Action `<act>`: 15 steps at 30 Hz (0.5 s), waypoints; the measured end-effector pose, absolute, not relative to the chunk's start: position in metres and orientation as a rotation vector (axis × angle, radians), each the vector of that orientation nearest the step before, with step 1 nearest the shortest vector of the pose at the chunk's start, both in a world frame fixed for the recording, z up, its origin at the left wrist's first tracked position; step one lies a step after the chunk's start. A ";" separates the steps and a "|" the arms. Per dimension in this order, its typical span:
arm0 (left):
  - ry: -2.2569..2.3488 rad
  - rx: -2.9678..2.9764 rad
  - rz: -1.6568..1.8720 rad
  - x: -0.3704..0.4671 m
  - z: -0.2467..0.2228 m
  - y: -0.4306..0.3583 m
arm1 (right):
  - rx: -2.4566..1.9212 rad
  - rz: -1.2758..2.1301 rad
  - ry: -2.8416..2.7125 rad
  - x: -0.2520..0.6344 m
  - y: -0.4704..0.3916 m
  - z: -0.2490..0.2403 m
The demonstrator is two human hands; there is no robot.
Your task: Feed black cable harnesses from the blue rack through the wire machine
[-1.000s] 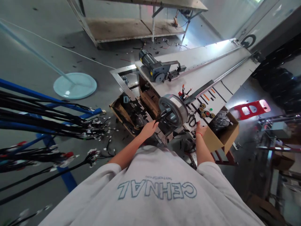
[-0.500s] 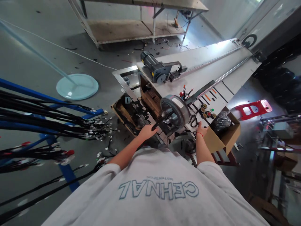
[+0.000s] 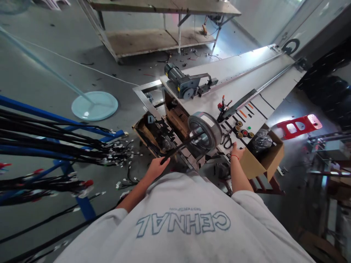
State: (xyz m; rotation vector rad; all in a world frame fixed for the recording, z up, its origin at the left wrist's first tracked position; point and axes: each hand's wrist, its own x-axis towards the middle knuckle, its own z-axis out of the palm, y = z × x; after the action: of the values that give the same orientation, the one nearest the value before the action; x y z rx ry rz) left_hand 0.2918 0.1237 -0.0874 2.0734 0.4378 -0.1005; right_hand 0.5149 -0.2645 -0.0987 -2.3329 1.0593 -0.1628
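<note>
My left hand [image 3: 158, 167] is closed around the end of a black cable bundle [image 3: 175, 149], which runs taut into the middle of a round grey taping ring [image 3: 206, 132]. Beyond the ring, the bundle's far end [image 3: 224, 109] shows loose wires with red connectors, lying by a metal rail. My right hand [image 3: 237, 150] rests at the table's near edge with its fingers apart and nothing visible in them. Close to it lie black-handled scissors [image 3: 227, 140] and several tape rolls [image 3: 241, 129].
The long white table [image 3: 255, 78] carries a motor [image 3: 178, 78] and rails. An open cardboard box [image 3: 275, 157] stands to the right, another box [image 3: 142, 133] below left. Black cables [image 3: 55, 146] hang on a blue rack at left. A round white base [image 3: 94, 106] stands on the floor.
My left hand has drawn back left and down from the ring, with a longer stretch of cable bundle showing. The red-connector end has shifted slightly. My right hand stays by the table edge.
</note>
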 end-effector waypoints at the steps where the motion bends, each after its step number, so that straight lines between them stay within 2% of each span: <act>1: 0.424 2.081 -0.086 0.296 -0.084 0.121 | -2.333 -0.163 1.059 0.515 -0.264 -0.099; 10: 0.290 2.137 -0.132 0.331 -0.072 0.104 | -2.338 -0.147 1.067 0.514 -0.264 -0.097; 15: 0.201 2.175 -0.017 0.337 -0.037 0.101 | -2.360 -0.147 1.087 0.513 -0.262 -0.098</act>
State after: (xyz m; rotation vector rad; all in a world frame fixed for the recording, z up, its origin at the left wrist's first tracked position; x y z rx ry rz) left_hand 0.3369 0.1011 -0.0371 2.1752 0.2013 -0.0169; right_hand 0.5134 -0.2622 -0.0978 -2.3596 1.0873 -0.1469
